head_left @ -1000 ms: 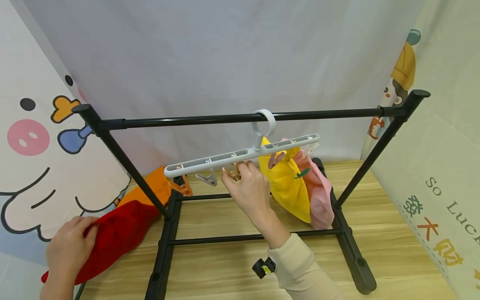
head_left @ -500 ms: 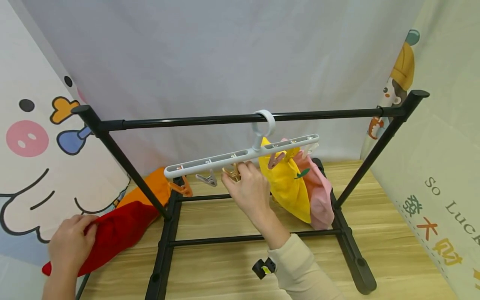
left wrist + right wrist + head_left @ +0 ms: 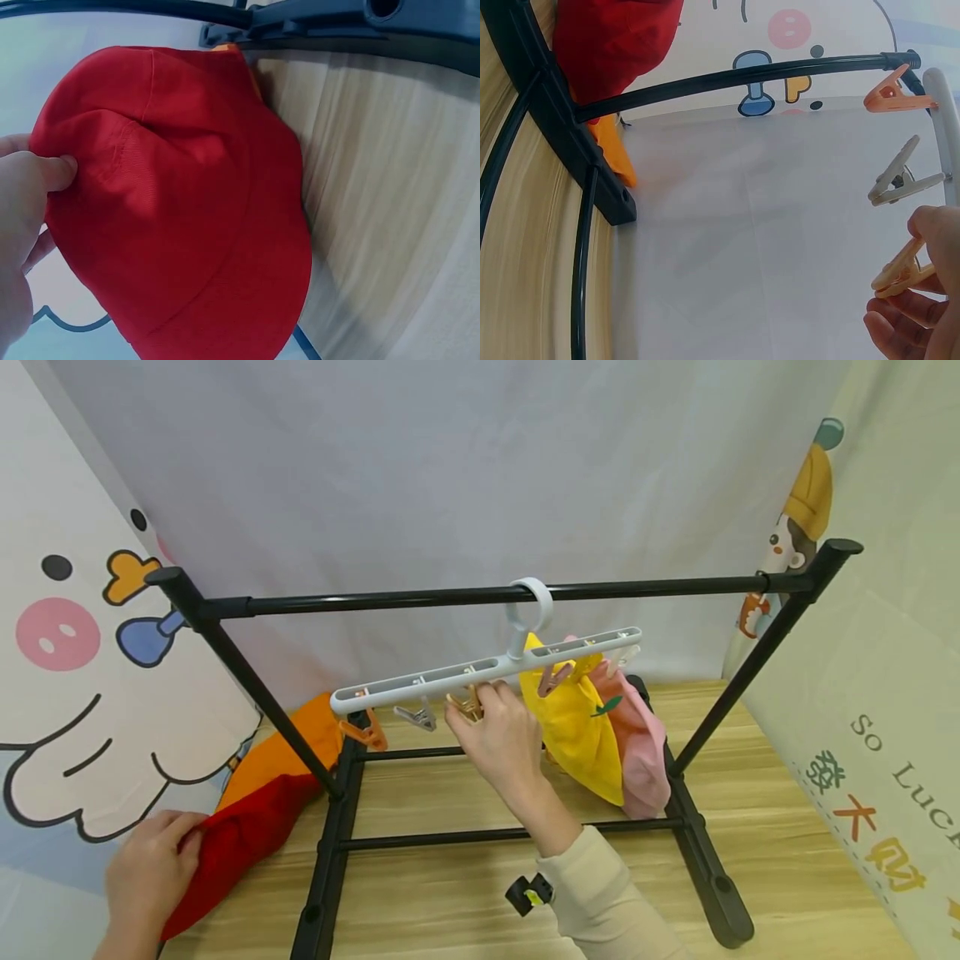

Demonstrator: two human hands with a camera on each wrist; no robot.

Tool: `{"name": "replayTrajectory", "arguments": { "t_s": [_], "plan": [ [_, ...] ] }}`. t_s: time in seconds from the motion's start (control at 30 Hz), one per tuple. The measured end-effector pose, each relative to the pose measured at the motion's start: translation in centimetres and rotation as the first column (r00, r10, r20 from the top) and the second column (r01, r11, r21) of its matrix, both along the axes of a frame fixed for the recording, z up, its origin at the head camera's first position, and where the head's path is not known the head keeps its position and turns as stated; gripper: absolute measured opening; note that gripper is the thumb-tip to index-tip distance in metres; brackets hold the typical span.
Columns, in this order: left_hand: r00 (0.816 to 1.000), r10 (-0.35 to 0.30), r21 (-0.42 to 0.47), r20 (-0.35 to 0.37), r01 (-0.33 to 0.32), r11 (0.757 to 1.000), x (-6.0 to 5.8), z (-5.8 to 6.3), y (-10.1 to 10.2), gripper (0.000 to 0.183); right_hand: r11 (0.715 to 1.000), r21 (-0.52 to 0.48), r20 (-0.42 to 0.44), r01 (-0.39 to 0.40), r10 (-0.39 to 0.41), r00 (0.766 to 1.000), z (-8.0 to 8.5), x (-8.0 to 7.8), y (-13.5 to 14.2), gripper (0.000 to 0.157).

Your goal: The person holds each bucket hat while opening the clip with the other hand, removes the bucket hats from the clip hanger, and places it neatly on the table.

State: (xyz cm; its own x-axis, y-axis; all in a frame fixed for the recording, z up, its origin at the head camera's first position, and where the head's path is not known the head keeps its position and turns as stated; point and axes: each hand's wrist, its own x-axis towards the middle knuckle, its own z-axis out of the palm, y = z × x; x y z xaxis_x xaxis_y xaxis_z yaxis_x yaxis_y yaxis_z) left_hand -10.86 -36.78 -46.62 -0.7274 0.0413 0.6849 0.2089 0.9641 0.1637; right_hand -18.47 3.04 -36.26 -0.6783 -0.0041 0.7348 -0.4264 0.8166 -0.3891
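In the head view my left hand [image 3: 153,868] grips the edge of a red cap [image 3: 251,827] at the left. The left wrist view shows the thumb pressed on the crown of the red cap [image 3: 172,187], its curved brim to the right. My right hand [image 3: 498,739] pinches a beige clip [image 3: 904,271] under a white hanger [image 3: 442,679], thumb on one arm of the clip. Beside it hang a grey clip [image 3: 417,717] and an orange clip [image 3: 367,732], neither holding cloth.
The hanger hooks over the top bar [image 3: 375,599] of a black rack. At its right end hang yellow cloth [image 3: 577,743] with a green leaf and pink cloth [image 3: 641,752]. Orange cloth [image 3: 315,731] lies behind the red cap. A pink clip [image 3: 555,679] is near the yellow cloth.
My left hand has moved slightly right and down, drawing the red cap with it, so more of the orange cloth shows. My right hand stays at the beige clip.
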Motion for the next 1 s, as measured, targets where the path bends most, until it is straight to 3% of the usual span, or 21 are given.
{"name": "replayTrajectory", "arguments": {
  "t_s": [0.37, 0.47, 0.53, 0.63, 0.8, 0.87, 1.0],
  "plan": [
    [0.995, -0.093, -0.066, -0.049, 0.089, 0.994, 1.4, -1.1, 1.7, 0.02, 1.0, 0.004, 0.005, 0.009, -0.009, 1.0, 0.0, 0.0, 0.0, 0.026],
    [0.99, -0.132, -0.091, -0.046, 0.127, 0.988, 1.8, -1.6, 2.0, 0.01, 1.0, 0.001, 0.004, 0.009, -0.009, 1.0, 0.0, 0.0, -0.1, 0.025],
    [0.987, -0.154, -0.097, -0.043, 0.15, 0.984, 2.0, -2.1, 2.1, 0.02, 1.0, -0.002, 0.002, 0.009, -0.009, 1.0, 0.1, 0.0, -0.1, 0.025],
    [0.987, -0.16, -0.093, -0.016, 0.158, 0.983, 2.3, -2.7, 2.1, 0.043, 1.0, -0.006, -0.002, 0.013, -0.013, 1.0, 0.1, 0.0, -0.1, 0.026],
    [0.989, -0.122, -0.089, 0.084, 0.129, 0.988, 3.0, -3.5, 2.4, 0.006, 1.0, -0.011, -0.013, 0.027, -0.028, 1.0, -0.1, 0.0, -0.2, 0.027],
    [0.987, -0.114, -0.085, 0.117, 0.124, 0.989, 3.4, -3.7, 2.6, 0.024, 1.0, -0.012, -0.017, 0.027, -0.028, 0.999, -0.1, 0.0, -0.2, 0.027],
    [0.982, -0.103, -0.066, 0.159, 0.114, 0.991, 4.0, -4.3, 3.0, 0.03, 1.0, -0.008, -0.016, 0.029, -0.029, 0.999, -0.1, 0.0, -0.3, 0.026]
  ]
}}
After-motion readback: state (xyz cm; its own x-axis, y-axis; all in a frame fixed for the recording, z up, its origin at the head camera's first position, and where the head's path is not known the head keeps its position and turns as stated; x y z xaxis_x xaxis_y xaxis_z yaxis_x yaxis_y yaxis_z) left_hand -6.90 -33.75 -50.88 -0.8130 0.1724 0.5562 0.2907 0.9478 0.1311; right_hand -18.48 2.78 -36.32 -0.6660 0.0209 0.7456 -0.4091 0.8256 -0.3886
